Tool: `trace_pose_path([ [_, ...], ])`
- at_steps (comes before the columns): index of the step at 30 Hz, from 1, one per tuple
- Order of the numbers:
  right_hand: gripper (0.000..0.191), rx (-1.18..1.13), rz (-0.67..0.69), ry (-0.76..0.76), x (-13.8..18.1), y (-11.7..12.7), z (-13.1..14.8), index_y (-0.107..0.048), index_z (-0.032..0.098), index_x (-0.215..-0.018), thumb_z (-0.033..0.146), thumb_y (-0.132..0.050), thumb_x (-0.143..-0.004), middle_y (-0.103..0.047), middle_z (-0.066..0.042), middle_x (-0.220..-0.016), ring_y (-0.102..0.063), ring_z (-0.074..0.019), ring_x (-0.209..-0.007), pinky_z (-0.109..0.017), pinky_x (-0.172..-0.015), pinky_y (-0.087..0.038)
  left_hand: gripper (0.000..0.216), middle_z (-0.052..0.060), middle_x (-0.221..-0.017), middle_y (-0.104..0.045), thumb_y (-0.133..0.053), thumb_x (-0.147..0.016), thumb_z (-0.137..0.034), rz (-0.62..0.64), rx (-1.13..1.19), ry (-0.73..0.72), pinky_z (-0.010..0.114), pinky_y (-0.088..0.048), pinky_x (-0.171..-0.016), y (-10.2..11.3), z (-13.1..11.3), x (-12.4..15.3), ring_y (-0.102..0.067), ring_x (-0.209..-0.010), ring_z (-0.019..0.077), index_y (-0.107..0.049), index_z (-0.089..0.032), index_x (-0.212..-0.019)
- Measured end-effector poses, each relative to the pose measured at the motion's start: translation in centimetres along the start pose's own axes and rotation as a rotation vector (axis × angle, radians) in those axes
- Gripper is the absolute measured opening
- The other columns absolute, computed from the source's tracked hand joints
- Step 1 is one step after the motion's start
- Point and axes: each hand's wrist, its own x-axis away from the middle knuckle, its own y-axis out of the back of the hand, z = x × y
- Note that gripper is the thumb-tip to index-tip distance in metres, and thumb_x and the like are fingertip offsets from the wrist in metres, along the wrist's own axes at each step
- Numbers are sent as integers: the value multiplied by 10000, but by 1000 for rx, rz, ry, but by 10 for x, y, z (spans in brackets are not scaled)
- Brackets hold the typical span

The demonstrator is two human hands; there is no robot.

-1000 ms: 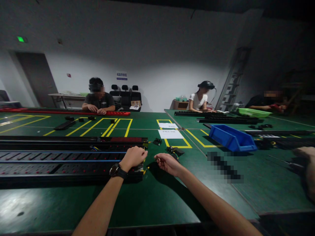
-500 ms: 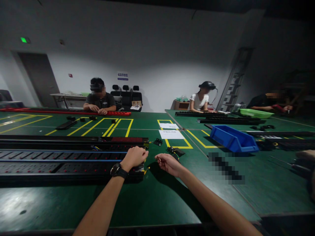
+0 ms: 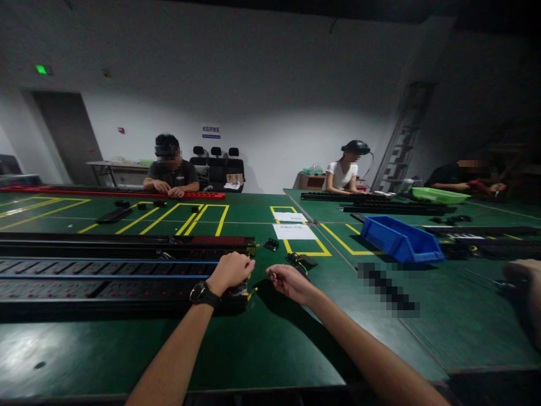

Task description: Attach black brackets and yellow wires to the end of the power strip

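Note:
My left hand (image 3: 233, 270), with a watch on the wrist, is closed over the right end of a long black slotted strip (image 3: 139, 287) with red dots and a blue line. Its fingertips and whatever they grip are hidden. Just across a small gap, my right hand (image 3: 289, 282) is closed in a pinch above the table; what sits between its fingertips is too small to make out. A yellow-tipped wire (image 3: 252, 292) sticks out of the strip's end below my left hand. Beyond my hands lie a small black bracket-like part (image 3: 271, 244) and a black part with wires (image 3: 298, 259).
Another long black rail (image 3: 127, 243) runs behind the strip. A blue bin (image 3: 401, 239) stands to the right, with paper sheets (image 3: 295, 231) on the green table (image 3: 169, 352). Co-workers sit across the table, and another person's hand (image 3: 524, 276) is at the right edge.
My two hands have hardly moved. At the right edge, the other person's hand has shifted and shows more blurred.

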Motion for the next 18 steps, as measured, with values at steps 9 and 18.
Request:
trace_pose_path([
  [9,129,-28,5,-5,0,0,0,-741,140,-839,258,-776,-801,-607,28,-646,-529,-49,-545,-163,-541,-448,528,117,-827,-756,-357,-1020,-446,-9,4,-4,299,-473,-727,-1,1,-1,-710,-772,230,-752,-185,-786],
  [18,166,-2,15,6,-1,1,-1,-735,139,-847,284,-787,-788,-604,31,-660,-520,-41,-543,-163,-543,-440,530,114,-833,-758,-353,-1023,-447,-14,-6,-9,286,-466,-719,-1,1,0,-714,-791,227,-750,-186,-788],
])
